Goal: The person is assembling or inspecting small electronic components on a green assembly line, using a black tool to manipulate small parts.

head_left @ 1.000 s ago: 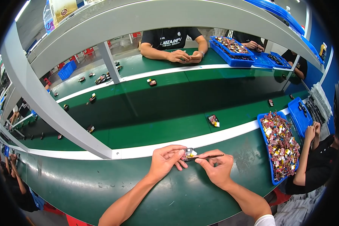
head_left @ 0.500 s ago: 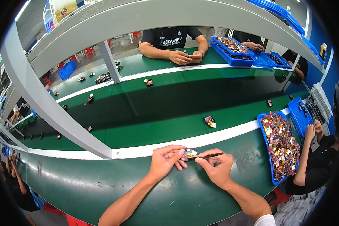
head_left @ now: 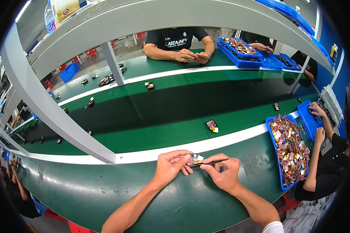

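My left hand (head_left: pixel 172 166) holds a small electronic assembly (head_left: pixel 195 158), its thumb and fingers closed on the left end. That piece has a dark casing, a reddish board and white and yellow patches. Pinched in my right hand (head_left: pixel 224 173) is a pair of slim black tweezers (head_left: pixel 216 161), their tip end over the lower edge of the assembly. Whether the tip touches a part inside is too small to tell. Both hands hover above the green bench (head_left: pixel 132 176), near its white far edge.
A blue tray (head_left: pixel 277 157) heaped with red boards stands at right, beside a co-worker's arms (head_left: pixel 318 151). Beyond the white rail, a green conveyor belt (head_left: pixel 159 134) carries assemblies, one nearby (head_left: pixel 212 125). A grey post (head_left: pixel 58 105) rises at left; another person's hands (head_left: pixel 191 56) work opposite.
The pieces on the belt have shifted slightly left. My tweezers have tilted and moved a little on the assembly. At right, a co-worker's hand has reached into the farther blue tray.
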Available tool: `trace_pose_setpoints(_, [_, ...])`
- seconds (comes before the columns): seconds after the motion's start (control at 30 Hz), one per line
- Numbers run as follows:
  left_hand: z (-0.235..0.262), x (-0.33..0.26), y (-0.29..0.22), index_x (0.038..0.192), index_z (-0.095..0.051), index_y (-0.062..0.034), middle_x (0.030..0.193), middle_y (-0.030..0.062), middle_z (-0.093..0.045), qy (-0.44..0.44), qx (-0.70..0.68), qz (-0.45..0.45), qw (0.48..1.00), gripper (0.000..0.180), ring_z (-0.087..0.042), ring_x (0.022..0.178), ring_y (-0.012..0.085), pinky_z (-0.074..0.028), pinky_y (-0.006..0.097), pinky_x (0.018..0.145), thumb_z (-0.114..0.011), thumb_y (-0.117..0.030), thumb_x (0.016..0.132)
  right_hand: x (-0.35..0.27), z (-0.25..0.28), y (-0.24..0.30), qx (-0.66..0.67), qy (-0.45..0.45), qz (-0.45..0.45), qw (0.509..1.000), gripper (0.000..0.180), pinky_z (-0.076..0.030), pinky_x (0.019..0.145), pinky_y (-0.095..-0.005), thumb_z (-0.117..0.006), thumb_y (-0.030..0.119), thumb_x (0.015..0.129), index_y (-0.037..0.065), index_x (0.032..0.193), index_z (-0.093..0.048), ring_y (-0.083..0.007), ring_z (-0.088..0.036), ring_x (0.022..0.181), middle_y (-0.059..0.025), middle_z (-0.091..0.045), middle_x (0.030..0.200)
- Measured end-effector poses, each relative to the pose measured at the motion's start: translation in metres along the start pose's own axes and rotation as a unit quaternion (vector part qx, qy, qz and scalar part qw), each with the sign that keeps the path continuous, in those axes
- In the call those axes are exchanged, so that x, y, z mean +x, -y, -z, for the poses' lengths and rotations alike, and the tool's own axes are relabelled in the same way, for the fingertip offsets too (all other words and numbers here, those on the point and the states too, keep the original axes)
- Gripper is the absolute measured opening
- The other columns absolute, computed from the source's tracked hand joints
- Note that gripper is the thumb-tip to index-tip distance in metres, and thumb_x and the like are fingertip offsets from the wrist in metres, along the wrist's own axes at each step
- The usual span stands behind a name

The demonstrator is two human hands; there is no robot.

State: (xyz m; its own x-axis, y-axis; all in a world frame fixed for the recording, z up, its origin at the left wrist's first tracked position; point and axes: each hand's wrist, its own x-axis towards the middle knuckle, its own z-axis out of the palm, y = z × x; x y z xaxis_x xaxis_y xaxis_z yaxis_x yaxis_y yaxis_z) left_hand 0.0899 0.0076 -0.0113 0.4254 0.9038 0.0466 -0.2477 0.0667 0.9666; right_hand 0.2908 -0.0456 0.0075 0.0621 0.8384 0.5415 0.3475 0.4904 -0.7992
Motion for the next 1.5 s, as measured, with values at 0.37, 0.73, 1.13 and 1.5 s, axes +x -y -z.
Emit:
trace_pose_setpoints(0.37, [0.007, -0.003, -0.004, 0.116, -0.067, 0.0089, 0.089, 0.0159, -0.072, 0.003, -0.002, 0.009, 1.0, 0.024, -0.072, 0.067, 0.0205, -0.058, 0.027, 0.055, -0.061, -0.008, 0.1, 0.0, -0.005, 0.003, -0.03, 0.024, 0.015, 0.999, 0.009, -0.035, 0.044, -0.02, -0.082, -0.001, 0.076, 0.002, 0.081, -0.075, -0.0025, -0.045, 0.043, -0.0043, -0.077, 0.083])
trace_pose_setpoints(0.73, [0.007, -0.004, -0.005, 0.117, -0.066, 0.0087, 0.087, 0.0125, -0.072, 0.002, 0.019, 0.023, 1.0, 0.026, -0.071, 0.067, 0.0166, -0.057, 0.026, 0.056, -0.069, -0.005, 0.095, -0.002, -0.015, 0.006, -0.085, -0.003, 0.136, 0.987, 0.016, -0.031, 0.043, -0.0246, -0.082, 0.0, 0.073, 0.011, 0.083, -0.076, -0.0093, -0.047, 0.04, 0.0007, -0.076, 0.076])
trace_pose_setpoints(1.13, [0.002, -0.008, -0.006, 0.113, -0.067, 0.0085, 0.08, 0.0126, -0.072, -0.061, 0.05, 0.031, 0.996, 0.022, -0.07, 0.066, 0.0155, -0.058, 0.026, 0.058, -0.069, -0.003, 0.093, -0.007, -0.022, 0.002, -0.15, 0.018, 0.232, 0.961, 0.025, -0.033, 0.045, -0.025, -0.077, -0.006, 0.066, 0.009, 0.085, -0.074, -0.0101, -0.064, 0.054, -0.001, -0.078, 0.088])
trace_pose_setpoints(1.5, [-0.01, -0.007, -0.007, 0.107, -0.068, 0.0119, 0.078, 0.0124, -0.073, -0.112, 0.136, 0.039, 0.984, 0.021, -0.069, 0.06, 0.0137, -0.058, 0.026, 0.057, -0.07, -0.001, 0.09, -0.008, -0.022, 0.001, -0.146, 0.011, 0.243, 0.959, 0.023, -0.033, 0.045, -0.0258, -0.078, -0.007, 0.067, 0.008, 0.084, -0.073, -0.0128, -0.058, 0.048, -0.0012, -0.077, 0.085])
